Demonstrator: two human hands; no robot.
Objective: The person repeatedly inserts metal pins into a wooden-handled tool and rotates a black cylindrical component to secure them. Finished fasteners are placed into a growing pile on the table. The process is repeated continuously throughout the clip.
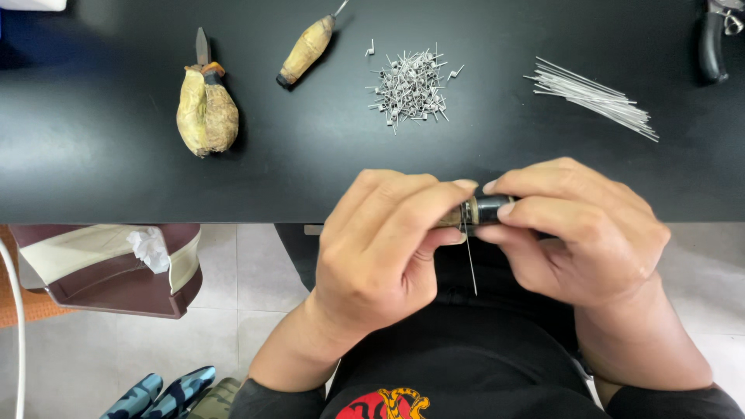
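My left hand (384, 240) and my right hand (578, 229) meet at the front edge of a black table (101, 147). Together they grip a small dark cylindrical tool (483, 209) with a brass-coloured band. A thin straight wire (471, 264) hangs down from the tool between the two hands. My left thumb and fingers pinch the tool's left end, where the wire sits. My right fingers wrap the black right end.
On the table lie a pile of small bent wire coils (411, 85), a bundle of straight wires (594, 97), two tape-wrapped hand tools (206, 109) (308, 48) and pliers (714, 39) at the far right. A brown bin (116, 271) stands on the tiled floor at left.
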